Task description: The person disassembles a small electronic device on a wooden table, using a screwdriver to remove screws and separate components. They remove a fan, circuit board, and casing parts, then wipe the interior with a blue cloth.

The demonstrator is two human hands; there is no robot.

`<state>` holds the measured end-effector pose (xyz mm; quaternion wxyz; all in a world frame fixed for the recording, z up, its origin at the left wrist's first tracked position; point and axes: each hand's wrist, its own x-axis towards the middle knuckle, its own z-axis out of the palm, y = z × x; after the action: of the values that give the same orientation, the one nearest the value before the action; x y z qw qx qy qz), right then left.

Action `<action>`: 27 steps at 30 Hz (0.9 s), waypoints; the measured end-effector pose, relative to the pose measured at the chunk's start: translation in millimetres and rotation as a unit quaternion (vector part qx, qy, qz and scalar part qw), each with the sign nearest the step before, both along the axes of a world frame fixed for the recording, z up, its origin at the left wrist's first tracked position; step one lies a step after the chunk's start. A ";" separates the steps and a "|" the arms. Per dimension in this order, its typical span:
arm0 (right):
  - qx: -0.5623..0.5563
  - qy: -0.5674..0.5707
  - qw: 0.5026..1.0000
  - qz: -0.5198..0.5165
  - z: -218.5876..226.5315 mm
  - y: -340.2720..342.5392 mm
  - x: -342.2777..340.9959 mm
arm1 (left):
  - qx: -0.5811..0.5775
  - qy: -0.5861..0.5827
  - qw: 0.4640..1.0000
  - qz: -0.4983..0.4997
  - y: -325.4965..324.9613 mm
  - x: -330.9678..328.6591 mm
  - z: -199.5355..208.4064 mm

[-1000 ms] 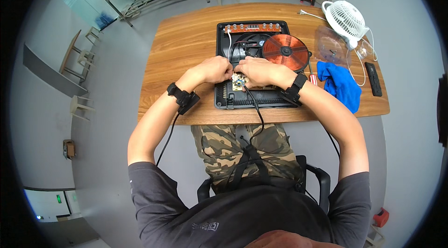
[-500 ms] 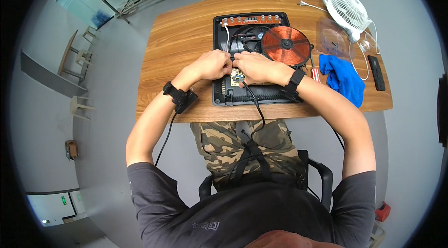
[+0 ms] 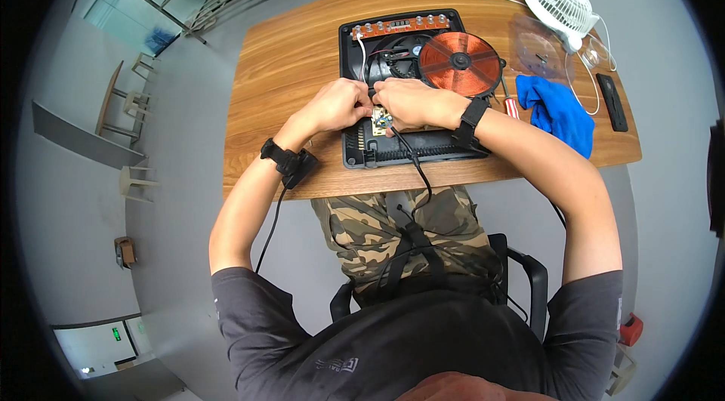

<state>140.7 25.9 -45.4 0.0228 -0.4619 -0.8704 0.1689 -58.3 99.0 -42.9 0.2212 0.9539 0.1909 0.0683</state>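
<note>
An opened induction cooker's black housing lies on the table, with an orange control strip along its far side. The round copper coil sits at its right. My left hand is closed in a pinch at the left edge of the circuit board; what its fingertips grip is hidden. Over the same board my right hand has its fingers bent and closed, and they cover whatever they hold. A white wire runs from the control strip down toward my fingers. The black power cord leaves the board over the near edge.
To the right lie a red-and-white screwdriver handle, a blue cloth and a black bar-shaped piece. Behind them are a clear plastic tray with small screws and a white fan. Straps hold black devices on both my wrists.
The whole view has shifted slightly. Both hands stay at the circuit board, with only a small change in the fingers of my left hand.
</note>
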 end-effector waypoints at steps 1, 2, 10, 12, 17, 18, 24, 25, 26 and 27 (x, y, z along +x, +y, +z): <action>-0.003 0.003 1.000 -0.005 0.7 -0.7 -0.3 | -0.005 0.002 1.000 0.000 -0.1 -0.1 1.5; -0.005 0.005 1.000 -0.010 1.4 -1.3 -0.6 | -0.009 0.003 1.000 0.001 0.0 -0.3 1.6; 0.001 0.011 1.000 -0.016 3.7 -4.3 -0.3 | -0.003 0.012 1.000 0.023 -3.6 1.3 0.0; 0.002 0.016 1.000 -0.015 4.1 -5.0 0.1 | 0.003 -0.002 1.000 0.019 -5.2 1.4 4.7; 0.032 0.009 0.999 -0.004 -1.9 -2.6 0.0 | -0.007 -0.002 0.998 0.055 7.4 -0.3 18.5; 0.037 0.008 0.999 -0.002 -3.8 -2.6 0.2 | -0.015 0.034 0.998 0.059 7.7 -0.9 21.2; 0.002 -0.005 1.000 -0.021 5.3 -3.9 -0.7 | 0.063 0.090 0.991 0.076 -3.0 -5.2 25.4; -0.001 -0.002 1.000 -0.020 5.3 -4.3 -0.7 | 0.065 0.085 0.991 0.074 -4.5 -6.0 25.2; -0.003 0.000 1.000 -0.019 5.8 -4.8 -0.7 | 0.054 0.070 0.993 0.083 -6.2 -6.9 25.9; 0.003 0.005 1.000 -0.016 5.4 -4.3 -0.8 | 0.043 0.054 0.993 0.092 -9.7 -8.3 27.0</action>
<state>140.0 21.6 -40.0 0.0312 -0.4752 -0.8632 0.1678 -66.6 89.3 -15.9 0.1621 0.9433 0.2862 0.0450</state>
